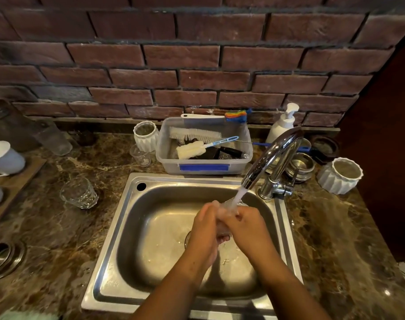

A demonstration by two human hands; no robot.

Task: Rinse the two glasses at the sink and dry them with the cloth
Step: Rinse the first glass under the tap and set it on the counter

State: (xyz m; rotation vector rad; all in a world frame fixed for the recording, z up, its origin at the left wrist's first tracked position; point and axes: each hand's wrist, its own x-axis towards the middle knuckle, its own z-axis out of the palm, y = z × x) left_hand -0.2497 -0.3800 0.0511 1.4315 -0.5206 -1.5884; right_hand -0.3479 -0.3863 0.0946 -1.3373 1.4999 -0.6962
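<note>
Over the steel sink [118, 229] my left hand [203, 229] and my right hand [250, 229] both close around a clear glass [229, 207], mostly hidden between my fingers. Water runs from the chrome tap [273, 155] straight onto that glass. A second clear glass [79, 192] stands upright on the marble counter, left of the sink. A pale green cloth [27, 315] shows at the bottom left edge.
A clear plastic tub [203, 167] of brushes sits behind the sink. White ribbed pots [146, 135] [341, 175], a small jar [141, 155], a soap pump [283, 122] and steel bowls [300, 166] stand along the brick wall. White cups [4, 158] rest on a wooden tray at left.
</note>
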